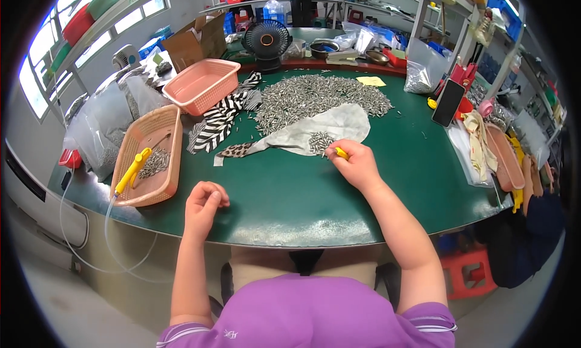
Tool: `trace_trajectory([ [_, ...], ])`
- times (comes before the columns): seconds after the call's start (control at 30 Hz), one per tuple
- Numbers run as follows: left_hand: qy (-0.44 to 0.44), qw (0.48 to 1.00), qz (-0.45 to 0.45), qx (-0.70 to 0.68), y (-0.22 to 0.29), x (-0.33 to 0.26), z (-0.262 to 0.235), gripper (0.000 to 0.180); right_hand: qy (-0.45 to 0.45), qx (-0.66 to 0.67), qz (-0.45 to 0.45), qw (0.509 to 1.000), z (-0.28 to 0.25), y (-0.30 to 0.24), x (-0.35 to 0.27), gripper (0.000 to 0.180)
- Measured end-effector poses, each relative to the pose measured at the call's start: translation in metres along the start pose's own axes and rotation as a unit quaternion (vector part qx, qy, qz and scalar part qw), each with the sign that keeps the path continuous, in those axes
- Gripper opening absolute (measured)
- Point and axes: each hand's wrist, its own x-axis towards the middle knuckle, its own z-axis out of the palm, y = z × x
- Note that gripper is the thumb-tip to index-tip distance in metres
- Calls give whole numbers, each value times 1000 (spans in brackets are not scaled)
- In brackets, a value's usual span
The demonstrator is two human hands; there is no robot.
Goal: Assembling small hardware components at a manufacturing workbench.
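Left hand sits nearest on the green table, fingers curled loosely together, holding nothing I can see. Right hand pinches a small yellow tool at the grey cloth, beside a few metal pins (tiny, hard, probably slippery, so pinch each mid-length). Big pin pile behind. Clear bags left, cardboard box beyond, yellow note far side.

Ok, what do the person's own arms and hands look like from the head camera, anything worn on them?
Both forearms are bare, with no gloves, watch or rings visible on the left hand or right hand. Short purple sleeves with thin white stripes at the cuffs cover only the upper arms.
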Motion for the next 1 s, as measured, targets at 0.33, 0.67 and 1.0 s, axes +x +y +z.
trace_trajectory([
  [0.33, 7, 1000, -19, 19, -2, 2, 1, 14, -11, -12, 8, 1000, -5, -8, -1, 13],
  [0.67, 20, 999, -25, 4, -9, 5, -1, 6, -54, 3, 20, 998, 1, -13, -6, 16],
  [1.0, -186, 969, -150, -55, 9, 71, 81, 9, -37, -9, -65, 997, -9, -31, -2, 32],
])
